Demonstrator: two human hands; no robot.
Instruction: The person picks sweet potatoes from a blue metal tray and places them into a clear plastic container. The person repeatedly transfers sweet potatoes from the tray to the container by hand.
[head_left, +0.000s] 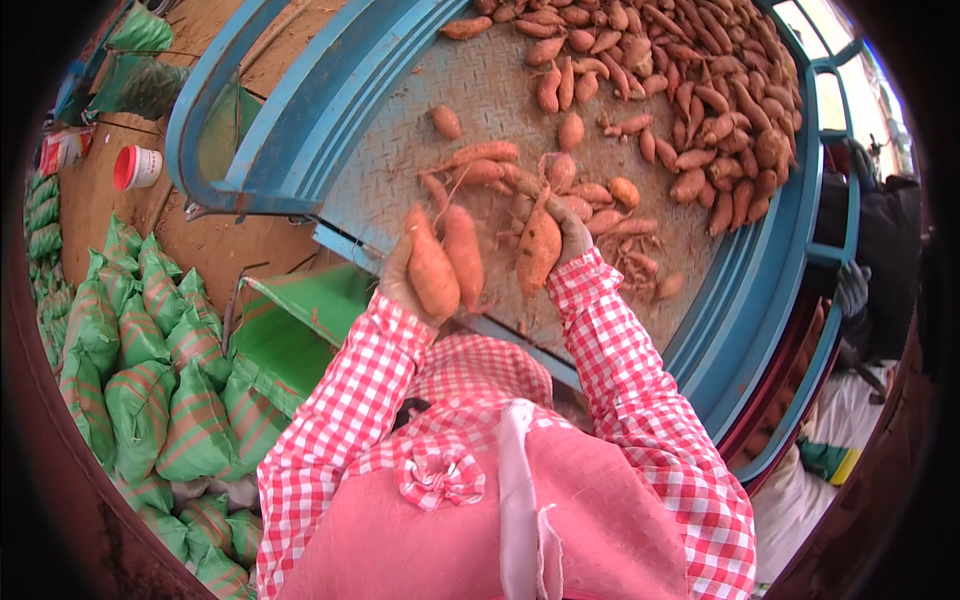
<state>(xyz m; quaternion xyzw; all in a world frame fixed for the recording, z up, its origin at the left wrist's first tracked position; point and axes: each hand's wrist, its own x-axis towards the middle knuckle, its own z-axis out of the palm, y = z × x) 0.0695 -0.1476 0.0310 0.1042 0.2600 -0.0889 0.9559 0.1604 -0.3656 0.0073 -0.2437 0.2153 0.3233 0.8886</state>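
Observation:
My left hand (397, 274) is closed around a large sweet potato (433, 274) at the near edge of a metal truck bed. Right beside it hangs a second sweet potato (463, 251); whether my fingers also hold that one is hidden. In my right hand (571, 229) is another sweet potato (538, 251), dark-spotted and tapered, pointing downward. Just beyond both hands, a small cluster of sweet potatoes (480, 154) with thin roots lies on the textured bed (390, 161). Small thin roots (637, 262) are gathered to the right.
A large sweet potato heap (705, 90) fills the far right, inside the blue side rail (720, 322). Left of me an open green bag (277, 345) hangs on a frame. Filled green bags (142, 405) and a bucket (139, 166) stand beyond. Another person's gloved hand (853, 289) grips the right rail.

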